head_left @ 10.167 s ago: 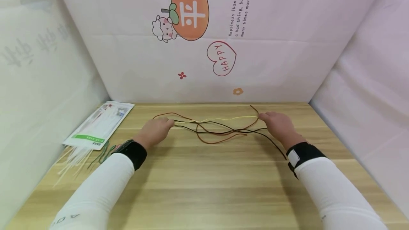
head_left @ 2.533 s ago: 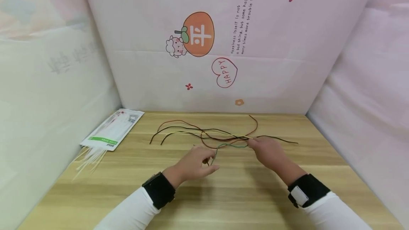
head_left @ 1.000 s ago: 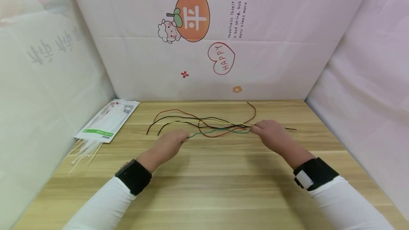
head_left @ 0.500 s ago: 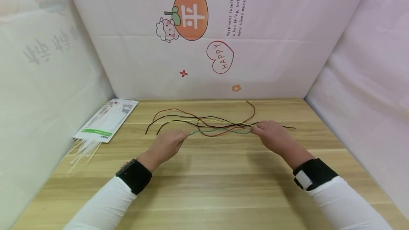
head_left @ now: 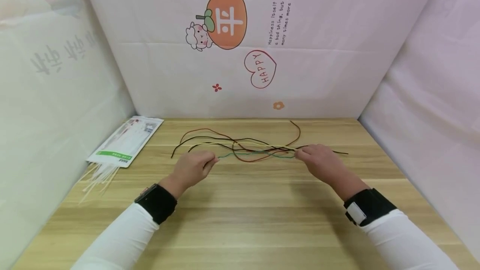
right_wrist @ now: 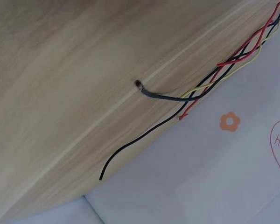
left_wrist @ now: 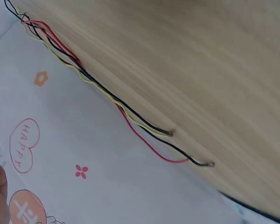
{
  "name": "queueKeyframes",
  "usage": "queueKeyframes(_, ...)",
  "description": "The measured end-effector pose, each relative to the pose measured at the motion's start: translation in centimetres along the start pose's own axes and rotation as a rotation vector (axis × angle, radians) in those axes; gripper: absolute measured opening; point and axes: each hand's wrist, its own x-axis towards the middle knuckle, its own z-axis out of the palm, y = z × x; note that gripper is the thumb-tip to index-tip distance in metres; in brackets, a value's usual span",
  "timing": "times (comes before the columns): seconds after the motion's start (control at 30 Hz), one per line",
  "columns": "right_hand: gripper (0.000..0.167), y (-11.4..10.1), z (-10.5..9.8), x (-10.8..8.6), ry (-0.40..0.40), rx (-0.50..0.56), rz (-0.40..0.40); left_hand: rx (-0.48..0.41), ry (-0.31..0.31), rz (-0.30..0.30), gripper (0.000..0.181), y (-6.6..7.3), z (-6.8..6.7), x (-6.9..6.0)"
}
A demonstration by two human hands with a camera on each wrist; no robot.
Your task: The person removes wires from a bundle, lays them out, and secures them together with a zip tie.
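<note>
Head view: A person's left hand point(head_left: 192, 169) pinches one end of a green wire point(head_left: 243, 153) in curled fingers, while the right hand point(head_left: 318, 161) grips its other end; bent seconds ago, the wire now stretches between them, apparently lining up with the yellow wire point(head_left: 247, 142), black wires point(head_left: 202, 137) and red wiring point(head_left: 202, 129) on the table point(head_left: 240, 220).

Left wrist: Yellow, black and red run together (green cannot be made out).

Right wrist: Two black ends trail apart; the right fingers are out of frame.
</note>
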Motion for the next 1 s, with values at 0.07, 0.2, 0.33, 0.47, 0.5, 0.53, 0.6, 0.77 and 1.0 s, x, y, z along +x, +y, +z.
queueKeyframes(0.07,0.031,-0.1,-0.1,0.3,-0.091,-0.011,0.036,0.013,-0.074,-0.023,0.011,-0.5,0.1,0.1)
queueKeyframes(0.2,0.039,-0.4,-0.6,0.9,-0.304,-0.049,0.074,0.093,-0.196,-0.019,0.034,-1.2,0.1,0.2)
queueKeyframes(0.33,0.039,0.1,-0.9,1.2,-0.322,-0.083,0.034,0.149,-0.263,0.02,0.05,-1.5,-0.4,0.2)
queueKeyframes(0.47,0.037,0.9,-0.8,0.8,-0.294,-0.092,-0.017,0.144,-0.352,0.056,0.051,-1.3,-0.8,0.3)
queueKeyframes(0.5,0.037,1.0,-0.7,0.8,-0.296,-0.089,-0.028,0.142,-0.38,0.061,0.051,-1.2,-0.9,0.3)
queueKeyframes(0.53,0.037,1.0,-0.6,0.6,-0.315,-0.079,-0.03,0.134,-0.415,0.061,0.052,-1.2,-0.8,0.2)
queueKeyframes(0.6,0.037,0.9,-0.3,0.4,-0.346,-0.053,-0.006,0.114,-0.496,0.034,0.056,-1.3,-0.5,0.3)
queueKeyframes(0.77,0.036,0.6,1.0,0.1,-0.362,0.031,0.214,0.057,-0.586,-0.104,0.049,-2.3,0.6,1.4)
queueKeyframes(1.0,0.027,0.9,4.0,0.1,-0.344,0.122,0.455,0.07,-0.435,-0.115,0.017,-4.0,2.1,2.8)
